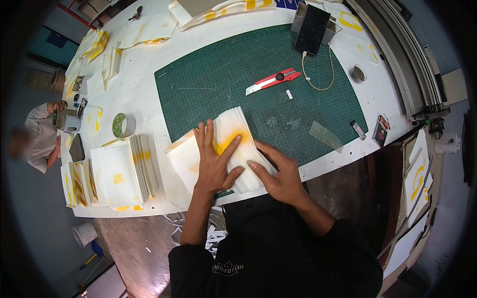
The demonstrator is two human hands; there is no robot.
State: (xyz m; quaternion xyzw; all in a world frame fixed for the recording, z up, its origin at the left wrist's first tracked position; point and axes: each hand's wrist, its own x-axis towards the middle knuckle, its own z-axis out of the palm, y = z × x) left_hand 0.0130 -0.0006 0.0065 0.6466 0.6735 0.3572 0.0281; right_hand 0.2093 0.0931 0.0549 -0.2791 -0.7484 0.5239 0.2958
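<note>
A fanned stack of white and yellow printed paper sheets [236,120] lies at the near edge of the green cutting mat [198,89], partly over the white table. My left hand [211,166] rests on top of it with the fingers spread. At the stack's right side, my right hand [282,178] grips the edge, thumb on top and fingers curled around the side. The underside of the stack is hidden. Beyond the hands, a red utility knife [274,81] lies on the mat with its blade out, and a small white piece [289,94] is beside it.
Bundles of white and yellow paper [114,171] stand at the left, near a tape roll [123,125]. A phone [312,30] with a cable leans at the back right. A clear plastic strip [326,136] lies on the mat. Another person [42,131] is at the far left.
</note>
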